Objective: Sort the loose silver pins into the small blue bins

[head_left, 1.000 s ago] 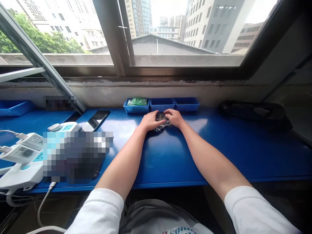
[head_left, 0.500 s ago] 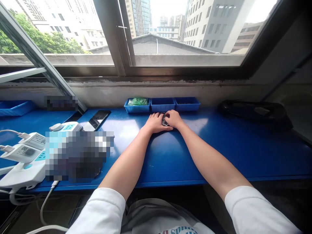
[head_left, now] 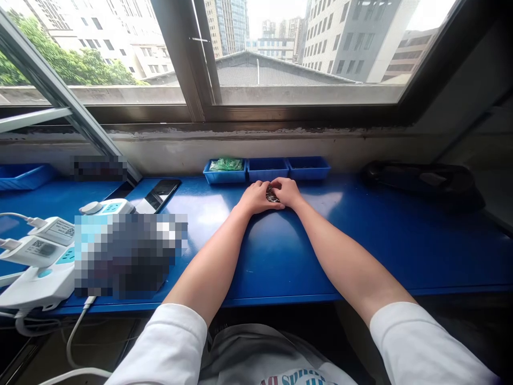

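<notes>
A bunch of thin, dark, shiny pieces sits between my two hands, too small to name and partly covered by fingers. My left hand curves round its left and near side, with the thumb stretched along the front. From the right, my right hand bends its fingers over the bunch and presses against it. Both hands rest low at the table, just in front of three blue bins. The left bin holds green-and-clear plastic packets. Behind my hands are the middle bin and the right bin.
A phone lies on the blue table to the left. Nearer stands a white power strip with plugged-in chargers and cables, beside a blurred-out object. A black bag lies at the far right. Another blue tray is far left.
My hands have drawn closer round the bunch, and less of it shows. My right fingers are bent further over it. The camera view has shifted slightly.
</notes>
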